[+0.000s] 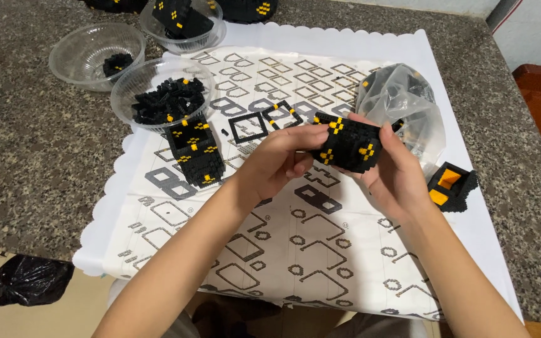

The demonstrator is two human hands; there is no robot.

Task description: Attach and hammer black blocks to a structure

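Head view: both hands point(339, 159) pinch the black brick block point(347, 145) between them.

Bright even daylight, soft shadows, mild glare on plastic bag point(402, 100), sharp focus, slight edge distortion
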